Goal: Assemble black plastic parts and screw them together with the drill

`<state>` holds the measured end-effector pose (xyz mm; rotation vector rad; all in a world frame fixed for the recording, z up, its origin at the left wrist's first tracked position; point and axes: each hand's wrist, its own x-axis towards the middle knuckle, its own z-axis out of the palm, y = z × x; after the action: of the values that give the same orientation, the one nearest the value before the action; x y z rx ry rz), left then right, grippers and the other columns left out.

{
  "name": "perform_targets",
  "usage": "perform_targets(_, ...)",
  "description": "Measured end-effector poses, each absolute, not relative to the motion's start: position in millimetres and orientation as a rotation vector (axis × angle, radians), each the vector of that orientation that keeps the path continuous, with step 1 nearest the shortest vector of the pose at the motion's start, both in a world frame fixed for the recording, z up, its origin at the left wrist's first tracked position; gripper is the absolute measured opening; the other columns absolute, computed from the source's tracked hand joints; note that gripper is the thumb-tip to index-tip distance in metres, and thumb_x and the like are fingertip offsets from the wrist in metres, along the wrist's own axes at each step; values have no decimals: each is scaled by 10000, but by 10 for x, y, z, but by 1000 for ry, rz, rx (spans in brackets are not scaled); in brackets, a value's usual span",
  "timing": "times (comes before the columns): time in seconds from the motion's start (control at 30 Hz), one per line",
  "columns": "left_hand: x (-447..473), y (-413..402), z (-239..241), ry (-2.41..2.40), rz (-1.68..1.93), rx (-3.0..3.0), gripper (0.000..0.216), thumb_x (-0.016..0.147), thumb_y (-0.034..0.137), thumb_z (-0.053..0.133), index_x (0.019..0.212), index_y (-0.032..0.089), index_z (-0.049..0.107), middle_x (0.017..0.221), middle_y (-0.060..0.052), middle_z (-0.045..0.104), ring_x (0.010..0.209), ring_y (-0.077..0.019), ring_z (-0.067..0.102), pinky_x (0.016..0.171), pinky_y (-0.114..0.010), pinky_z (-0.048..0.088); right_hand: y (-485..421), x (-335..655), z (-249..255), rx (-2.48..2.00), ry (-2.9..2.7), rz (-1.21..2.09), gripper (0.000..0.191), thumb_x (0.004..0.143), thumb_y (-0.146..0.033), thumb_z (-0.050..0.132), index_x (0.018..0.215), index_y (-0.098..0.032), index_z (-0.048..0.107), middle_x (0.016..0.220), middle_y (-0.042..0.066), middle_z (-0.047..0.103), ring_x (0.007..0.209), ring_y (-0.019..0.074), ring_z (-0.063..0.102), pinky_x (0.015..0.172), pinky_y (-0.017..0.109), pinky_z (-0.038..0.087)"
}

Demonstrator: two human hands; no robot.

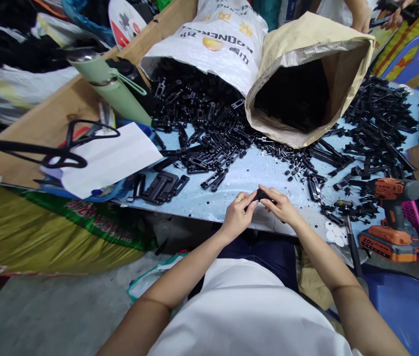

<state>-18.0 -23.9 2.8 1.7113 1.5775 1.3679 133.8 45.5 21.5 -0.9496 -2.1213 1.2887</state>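
A pale blue desk (254, 173) is strewn with black plastic parts (209, 133) spilling from two sacks at twelve o'clock. At its near edge both hands meet: the left hand (236, 215) and right hand (281, 206) pinch a small black part (263, 195) between fingertips, its long axis running nine to three, equally near both.

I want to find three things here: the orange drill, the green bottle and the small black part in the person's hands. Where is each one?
orange drill (394, 189): head view, on its orange motor housing.
green bottle (120, 94): head view, on the middle of its body.
small black part (261, 195): head view, on the piece showing between the fingertips of both hands.
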Motion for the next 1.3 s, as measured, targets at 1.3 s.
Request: perform_targets(1.3,-189,11,-78,1524,244,2473,262,829,151,487,1081,162,561,868,-92,649,842,-224,595,727,-323,415,803,2126,626,-1581,-2988,261,259,860,-404,518,964,-167,528,762,52,619,565,141,527,520,241,307)
